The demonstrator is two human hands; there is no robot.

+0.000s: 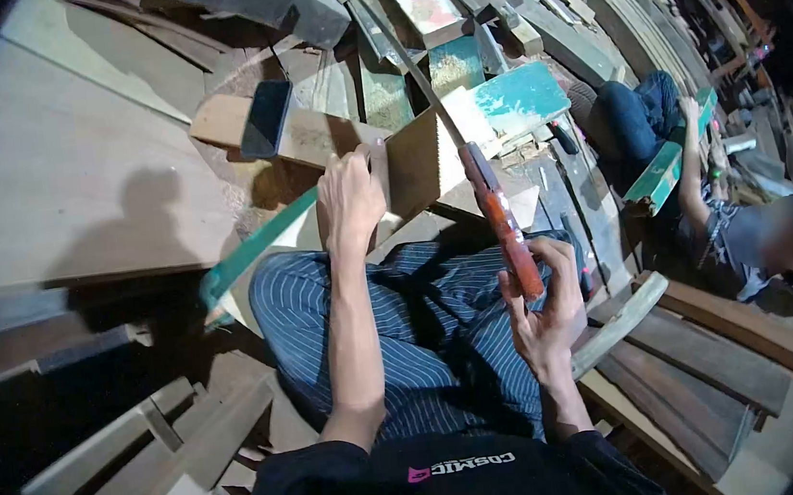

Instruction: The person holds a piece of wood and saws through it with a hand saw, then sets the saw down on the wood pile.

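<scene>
My right hand (547,304) is closed round the lower end of the red-orange handle of a saw (509,231), whose long thin blade points up and away from me. The blade passes beside the edge of a wooden board (415,163). At that board's left side is my left hand (353,199), its fingers bent over and pressed on the wood. A green-edged strip (261,247) runs down and left from my left wrist. Beyond my left hand, a dark phone (267,118) lies on a brown wooden block (312,133).
A person (753,239) sits at the right, with a hand on a green piece of wood (664,171). A turquoise-painted board (521,99) and stacked planks lie ahead. A large pale panel (70,175) stands at left, wooden slats (166,446) at lower left.
</scene>
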